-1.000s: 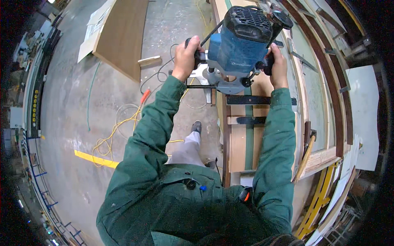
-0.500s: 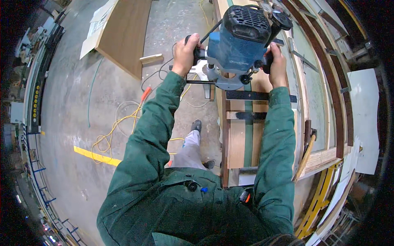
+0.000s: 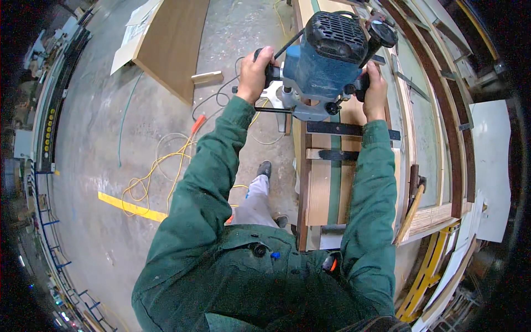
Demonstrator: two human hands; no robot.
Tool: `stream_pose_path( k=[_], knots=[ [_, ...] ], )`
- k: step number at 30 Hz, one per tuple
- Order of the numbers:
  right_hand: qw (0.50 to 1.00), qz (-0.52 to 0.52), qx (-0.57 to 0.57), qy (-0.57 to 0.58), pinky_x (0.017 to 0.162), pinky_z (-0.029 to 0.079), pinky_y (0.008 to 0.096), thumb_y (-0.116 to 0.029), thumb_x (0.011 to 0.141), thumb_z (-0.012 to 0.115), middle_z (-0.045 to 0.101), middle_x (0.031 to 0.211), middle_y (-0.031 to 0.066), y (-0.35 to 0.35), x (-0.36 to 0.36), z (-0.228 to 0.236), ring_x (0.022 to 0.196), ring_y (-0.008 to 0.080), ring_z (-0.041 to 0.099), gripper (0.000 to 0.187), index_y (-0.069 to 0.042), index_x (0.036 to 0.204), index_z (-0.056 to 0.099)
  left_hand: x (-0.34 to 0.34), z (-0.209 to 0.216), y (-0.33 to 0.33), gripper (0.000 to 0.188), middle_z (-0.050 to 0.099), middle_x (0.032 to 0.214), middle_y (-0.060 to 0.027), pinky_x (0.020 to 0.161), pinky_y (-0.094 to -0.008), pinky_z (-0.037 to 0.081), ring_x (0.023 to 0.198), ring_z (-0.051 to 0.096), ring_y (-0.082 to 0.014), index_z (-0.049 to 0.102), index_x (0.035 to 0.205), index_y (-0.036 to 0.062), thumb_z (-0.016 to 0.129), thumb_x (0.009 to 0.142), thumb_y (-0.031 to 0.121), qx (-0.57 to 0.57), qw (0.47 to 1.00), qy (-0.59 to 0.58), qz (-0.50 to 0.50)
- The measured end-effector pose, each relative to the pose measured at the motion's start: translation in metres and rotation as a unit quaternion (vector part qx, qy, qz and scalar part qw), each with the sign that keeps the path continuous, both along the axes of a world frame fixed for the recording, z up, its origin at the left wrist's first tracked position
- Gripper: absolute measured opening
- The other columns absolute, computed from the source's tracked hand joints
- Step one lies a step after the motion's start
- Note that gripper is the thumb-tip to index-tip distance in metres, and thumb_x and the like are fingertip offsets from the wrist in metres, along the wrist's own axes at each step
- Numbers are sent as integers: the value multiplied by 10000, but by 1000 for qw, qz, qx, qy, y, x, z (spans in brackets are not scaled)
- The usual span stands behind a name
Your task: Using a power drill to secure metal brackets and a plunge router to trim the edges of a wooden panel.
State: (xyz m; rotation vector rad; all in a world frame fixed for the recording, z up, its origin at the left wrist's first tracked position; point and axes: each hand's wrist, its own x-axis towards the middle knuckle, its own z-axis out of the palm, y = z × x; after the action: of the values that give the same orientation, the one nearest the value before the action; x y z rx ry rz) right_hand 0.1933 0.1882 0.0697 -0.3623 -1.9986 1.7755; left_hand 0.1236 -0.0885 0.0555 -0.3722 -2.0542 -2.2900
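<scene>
Flanking a blue router (image 3: 326,66), two bare hands gripped it: left hand (image 3: 253,78), closed round the black left handle (image 3: 270,72); right hand (image 3: 376,93), wrapped on the black right handle (image 3: 362,88); gripping both sides presumably balanced its bulk. Router location: over the left part of the long wooden boards (image 3: 319,193); whether its base (image 3: 315,113) touched them could not be told. Metal rod (image 3: 274,110): one, jutted leftward past the boards' edge. Black crossbar (image 3: 332,128): one, lay across the boards, possibly to brace them. Hammer (image 3: 411,211): one, rested right of the right sleeve (image 3: 373,177). Yellow cable (image 3: 149,180): looped on the floor (image 3: 88,160), probably for slack.
</scene>
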Motion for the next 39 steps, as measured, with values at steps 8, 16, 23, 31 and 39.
stream_pose_path(
  k=[8,16,23,31,39],
  knots=[
    [1000,-13,-11,23,397,406,253,-491,890,499,582,616,67,-3,-1,-1,467,137,542,509,-32,703,611,0,-4,2,389,606,661,-59,619,-279,423,621,527,-123,574,683,25,534,887,354,15,1000,13,8],
    [999,-17,-38,24,382,390,249,-485,875,528,549,583,55,-4,-8,-2,429,131,504,477,-44,706,597,-8,-5,4,398,597,654,-38,609,-272,423,617,522,-117,586,682,34,549,887,373,42,999,7,7],
    [997,-21,-53,47,376,381,254,-459,878,534,544,598,47,-7,-12,-1,434,125,492,431,-62,717,580,-20,-13,5,423,572,638,-23,583,-270,411,605,506,-111,584,675,34,542,895,393,34,999,30,6],
    [998,-5,-47,45,388,410,261,-454,883,527,558,625,51,-5,-18,-2,456,131,518,420,-66,729,573,-26,-12,5,381,590,675,-46,607,-262,429,615,540,-121,574,714,61,538,886,399,4,999,36,10],
    [998,-15,-44,34,396,416,268,-462,887,513,571,654,52,1,-28,-7,491,135,530,441,-53,746,594,-40,-17,8,379,584,675,-40,606,-261,423,621,533,-116,571,715,67,530,893,398,8,999,39,1]
  ],
)
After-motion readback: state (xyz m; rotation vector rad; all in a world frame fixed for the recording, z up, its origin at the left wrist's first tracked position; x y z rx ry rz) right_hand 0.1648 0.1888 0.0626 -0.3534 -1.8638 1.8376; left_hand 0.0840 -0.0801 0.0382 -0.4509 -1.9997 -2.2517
